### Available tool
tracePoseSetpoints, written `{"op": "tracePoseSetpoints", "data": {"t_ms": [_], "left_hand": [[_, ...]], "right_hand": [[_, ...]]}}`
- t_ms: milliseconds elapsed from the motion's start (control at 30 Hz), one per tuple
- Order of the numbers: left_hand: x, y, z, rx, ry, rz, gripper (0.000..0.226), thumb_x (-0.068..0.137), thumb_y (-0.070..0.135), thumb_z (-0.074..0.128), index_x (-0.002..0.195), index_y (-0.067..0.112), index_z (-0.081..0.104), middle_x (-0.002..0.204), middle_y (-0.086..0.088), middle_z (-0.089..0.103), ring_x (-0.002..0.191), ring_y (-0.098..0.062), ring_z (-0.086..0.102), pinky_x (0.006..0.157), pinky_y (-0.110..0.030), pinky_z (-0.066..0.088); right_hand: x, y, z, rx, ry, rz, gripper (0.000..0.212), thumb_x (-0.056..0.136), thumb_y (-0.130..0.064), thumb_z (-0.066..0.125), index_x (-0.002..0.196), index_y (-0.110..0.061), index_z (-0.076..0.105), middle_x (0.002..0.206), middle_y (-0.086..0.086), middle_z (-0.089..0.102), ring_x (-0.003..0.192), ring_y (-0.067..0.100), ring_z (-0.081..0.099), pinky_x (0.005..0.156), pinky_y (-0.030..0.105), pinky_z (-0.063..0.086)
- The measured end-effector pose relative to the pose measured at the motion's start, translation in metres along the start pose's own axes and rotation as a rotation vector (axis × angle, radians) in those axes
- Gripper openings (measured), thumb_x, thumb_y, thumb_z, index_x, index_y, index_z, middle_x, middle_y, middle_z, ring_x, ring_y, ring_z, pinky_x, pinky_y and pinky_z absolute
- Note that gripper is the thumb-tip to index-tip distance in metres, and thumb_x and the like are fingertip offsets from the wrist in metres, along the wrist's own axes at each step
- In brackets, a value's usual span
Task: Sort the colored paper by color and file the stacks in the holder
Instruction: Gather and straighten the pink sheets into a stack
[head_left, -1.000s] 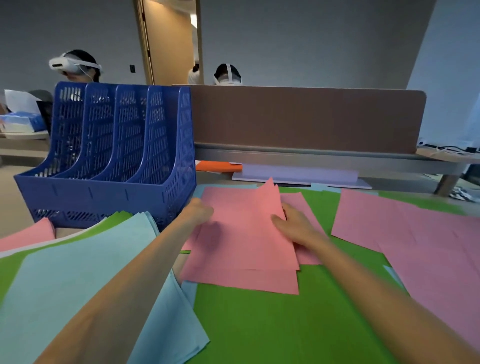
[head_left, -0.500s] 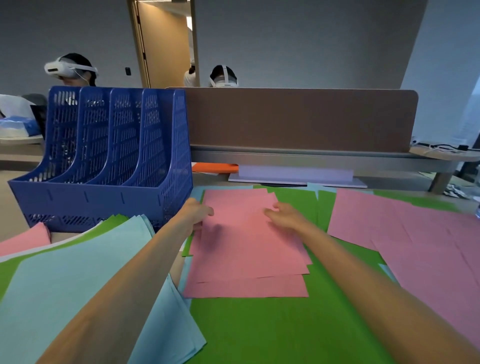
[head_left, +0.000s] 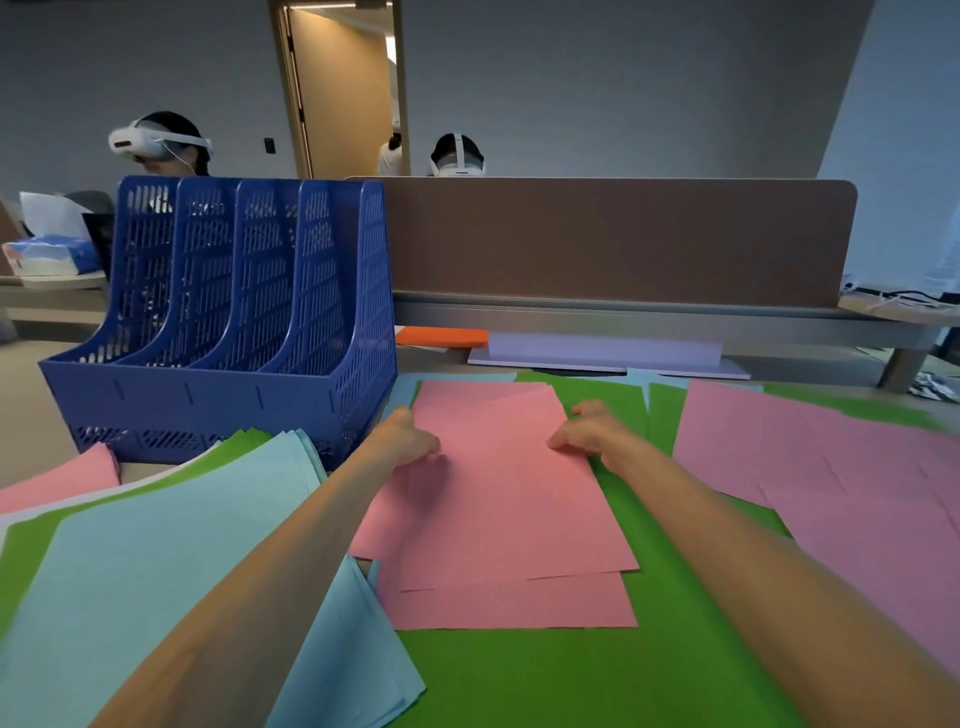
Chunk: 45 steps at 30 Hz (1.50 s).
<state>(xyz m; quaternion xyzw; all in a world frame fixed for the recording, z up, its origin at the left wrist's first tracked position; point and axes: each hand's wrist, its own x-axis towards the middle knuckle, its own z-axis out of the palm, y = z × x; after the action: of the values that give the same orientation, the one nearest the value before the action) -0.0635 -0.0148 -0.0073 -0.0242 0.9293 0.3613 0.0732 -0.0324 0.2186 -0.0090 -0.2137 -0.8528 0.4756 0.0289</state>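
Squaring looks like the step in hand: the pink stack (head_left: 509, 509) lies in the middle of the desk on top of the green sheets (head_left: 597, 675), its leaves fanned out of line so that several near edges and far corners show apart. The left hand (head_left: 402, 436) holds its left edge and the right hand (head_left: 592, 428) its right edge, both towards the far end, fingers curled down onto the paper; whether the thumbs are tucked beneath is hidden.

I judge the stack light, thin and limp. It would sag if lifted by one edge, and the smooth leaves would slide over one another. A hold on both long sides, or a pinch through the whole thickness near the middle of an edge, should keep it together. Tapping it on edge would even it before filing.

Just left of the stack, and partly over its near left corner, spread the light blue sheets (head_left: 156, 571). To the right lie loose pink sheets (head_left: 831, 493), not yet gathered in. The holder (head_left: 234, 322) stands upright at the far left, close to the left hand, and its four slots appear to hold no paper. Behind, under the divider (head_left: 613, 244), rest an orange sheet (head_left: 441, 336) and lavender sheets (head_left: 602, 353)
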Motion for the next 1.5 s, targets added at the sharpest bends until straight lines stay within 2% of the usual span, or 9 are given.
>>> {"op": "tracePoseSetpoints", "data": {"t_ms": [233,367,500,667,800,900,1167,1400,1500], "left_hand": [[0.007,-0.001,-0.005,-0.281,0.035,-0.009,0.067,0.084,0.013,0.068,0.142,0.008,0.035,0.136,-0.017,0.046,0.123,-0.034,0.049,0.103,-0.040,0.043],[0.010,-0.005,-0.003,-0.448,-0.005,-0.072,0.060,0.082,0.005,0.067,0.135,0.008,0.039,0.118,-0.015,0.052,0.100,-0.027,0.057,0.093,-0.041,0.052],[0.009,-0.005,0.001,-0.488,-0.019,-0.052,0.056,0.083,0.008,0.063,0.134,-0.001,0.040,0.094,-0.015,0.055,0.078,-0.024,0.057,0.080,-0.038,0.054],[0.011,-0.002,-0.001,-0.358,0.073,-0.028,0.049,0.092,0.016,0.053,0.138,0.003,0.041,0.134,-0.013,0.047,0.123,-0.030,0.045,0.099,-0.037,0.037],[0.015,-0.003,-0.006,-0.329,0.060,-0.008,0.037,0.091,0.014,0.050,0.125,-0.001,0.050,0.091,-0.007,0.050,0.081,-0.020,0.047,0.066,-0.028,0.038],[0.014,-0.004,-0.010,-0.298,0.036,-0.026,0.032,0.091,0.015,0.050,0.119,0.001,0.054,0.077,-0.004,0.045,0.067,-0.016,0.042,0.056,-0.024,0.033],[0.016,-0.007,-0.014,-0.289,0.015,-0.031,0.038,0.089,0.017,0.057,0.122,-0.001,0.056,0.093,-0.014,0.054,0.082,-0.021,0.048,0.076,-0.030,0.040],[0.015,-0.005,-0.010,-0.413,0.032,-0.013,0.041,0.088,0.006,0.059,0.128,0.003,0.049,0.093,-0.009,0.051,0.093,-0.026,0.051,0.086,-0.034,0.045],[0.014,-0.006,-0.009,-0.381,0.022,0.001,0.043,0.088,0.007,0.060,0.129,0.004,0.050,0.111,-0.011,0.054,0.107,-0.028,0.053,0.100,-0.038,0.044]], "right_hand": [[0.003,-0.007,0.004,0.282,-0.035,0.049,0.074,0.069,0.013,0.072,0.135,0.004,0.038,0.104,0.017,0.057,0.099,0.032,0.062,0.084,0.044,0.055],[0.003,-0.005,0.001,0.232,-0.049,0.067,0.040,0.071,0.007,0.073,0.108,0.004,0.057,0.076,0.015,0.065,0.060,0.024,0.061,0.060,0.033,0.054],[0.007,-0.001,-0.001,0.190,0.034,0.022,0.020,0.075,0.003,0.071,0.092,-0.002,0.061,0.079,0.014,0.065,0.064,0.023,0.060,0.059,0.028,0.048],[0.030,0.001,-0.005,0.271,0.166,-0.016,0.022,0.079,0.001,0.057,0.099,0.001,0.064,0.092,0.018,0.065,0.080,0.028,0.063,0.069,0.035,0.051],[0.039,-0.014,0.003,0.375,0.142,-0.027,0.015,0.083,0.007,0.048,0.085,0.000,0.061,0.091,0.018,0.063,0.082,0.029,0.063,0.079,0.045,0.054],[0.047,-0.026,0.012,0.449,0.070,0.005,0.019,0.086,0.006,0.049,0.101,0.005,0.060,0.098,0.020,0.064,0.083,0.028,0.062,0.082,0.046,0.053],[0.050,-0.030,0.014,0.299,-0.040,0.034,0.030,0.082,0.002,0.066,0.112,0.002,0.062,0.096,0.018,0.065,0.066,0.024,0.061,0.056,0.029,0.050],[0.049,-0.028,0.016,0.403,-0.031,0.004,0.037,0.077,0.005,0.066,0.113,0.002,0.059,0.100,0.020,0.067,0.073,0.029,0.063,0.071,0.041,0.056],[0.046,-0.023,0.016,0.485,-0.042,0.021,0.043,0.075,0.004,0.069,0.116,0.001,0.056,0.100,0.019,0.067,0.072,0.028,0.065,0.059,0.035,0.057]]}}
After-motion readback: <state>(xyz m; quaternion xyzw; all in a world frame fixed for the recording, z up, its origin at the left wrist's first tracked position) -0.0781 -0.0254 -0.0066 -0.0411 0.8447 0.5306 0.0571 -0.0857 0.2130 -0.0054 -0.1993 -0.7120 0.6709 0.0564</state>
